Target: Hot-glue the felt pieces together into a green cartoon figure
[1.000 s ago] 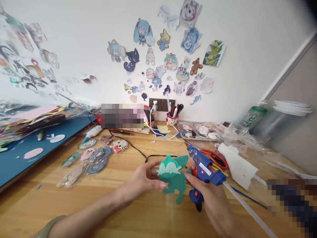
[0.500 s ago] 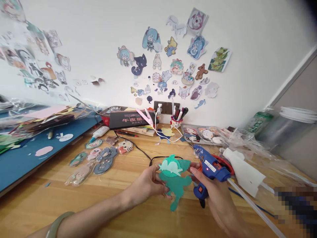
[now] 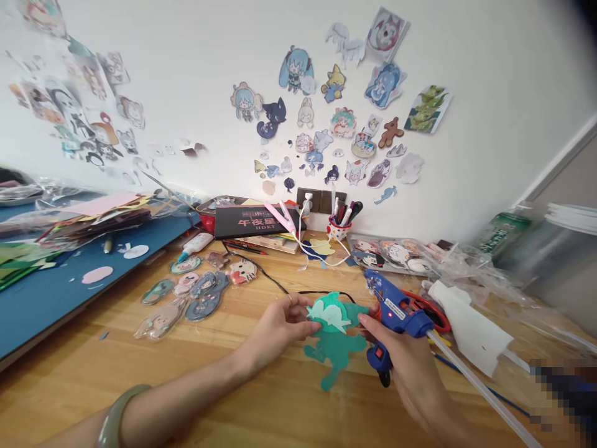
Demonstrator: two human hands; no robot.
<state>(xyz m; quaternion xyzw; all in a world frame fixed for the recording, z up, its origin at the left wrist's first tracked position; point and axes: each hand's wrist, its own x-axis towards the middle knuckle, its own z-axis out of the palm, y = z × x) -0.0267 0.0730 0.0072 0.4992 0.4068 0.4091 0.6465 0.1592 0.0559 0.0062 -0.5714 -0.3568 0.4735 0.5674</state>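
Note:
A teal-green felt cutout figure [image 3: 342, 351] hangs between my two hands over the desk. Two pale mint pieces [image 3: 330, 314] lie across its rounded head. My left hand [image 3: 289, 320] pinches the head's left edge, thumb in front and fingers behind. On the other side, my right hand [image 3: 396, 339] grips the pointed piece at the upper right between thumb and fingers. Just behind that hand is a blue hot glue gun [image 3: 396, 311], its red light lit and a long clear glue stick [image 3: 480, 386] jutting from its rear; the hand partly covers it.
Several plastic-covered character cutouts [image 3: 205, 292] lie left on the wooden desk, by a glue bottle [image 3: 194, 244]. A blue board [image 3: 153, 239] carries paper scraps. Behind are a black box [image 3: 256, 222] and pen cup [image 3: 338, 230]. White paper [image 3: 471, 330] and plastic wrap lie right.
My left hand has shifted its hold up from the figure's lower left side to the head's edge. The view has swung slightly left. The glue gun stays where it was.

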